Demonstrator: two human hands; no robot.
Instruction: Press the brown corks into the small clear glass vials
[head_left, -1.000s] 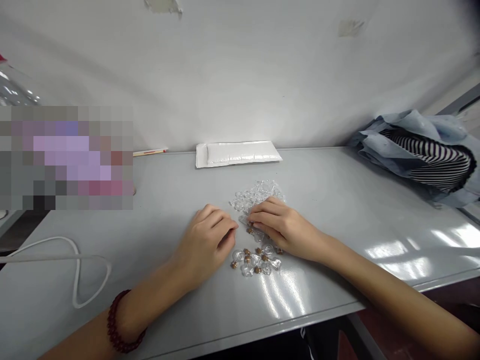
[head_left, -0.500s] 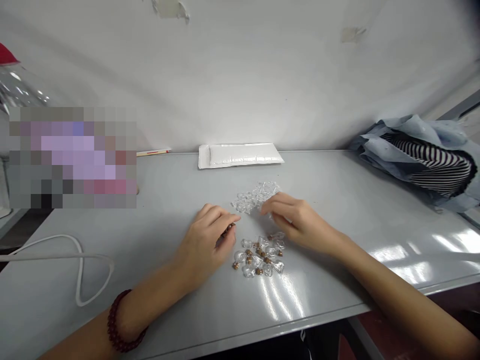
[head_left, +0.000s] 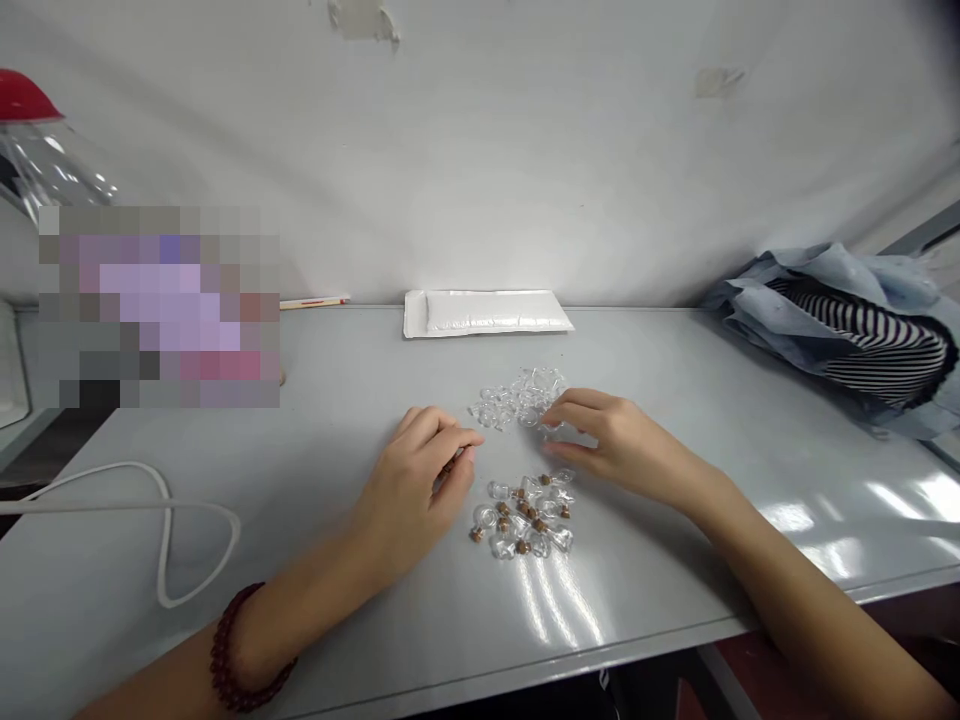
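My left hand (head_left: pixel 420 480) rests on the table left of the bottles, its fingers curled around small brown corks that show only as a sliver between thumb and forefinger. My right hand (head_left: pixel 600 430) is at the right edge of a pile of tiny clear glass bottles (head_left: pixel 517 397) that show no corks. Its thumb and fingers are apart, with nothing visible between them. Nearer the front edge lies a second group, small corked bottles (head_left: pixel 525 515) of mixed shapes, between and below the two hands.
A white padded packet (head_left: pixel 491 312) lies at the back against the wall. A pencil-like stick (head_left: pixel 315 302) is to its left. A white cable (head_left: pixel 161 540) loops over the left side. Blue cloth with a striped lining (head_left: pixel 862 320) sits at the right. A blurred-out patch covers the back left.
My right hand has shifted slightly right, and its thumb and fingers have parted. The left hand stays closed in the same place. The whole view has moved a little.
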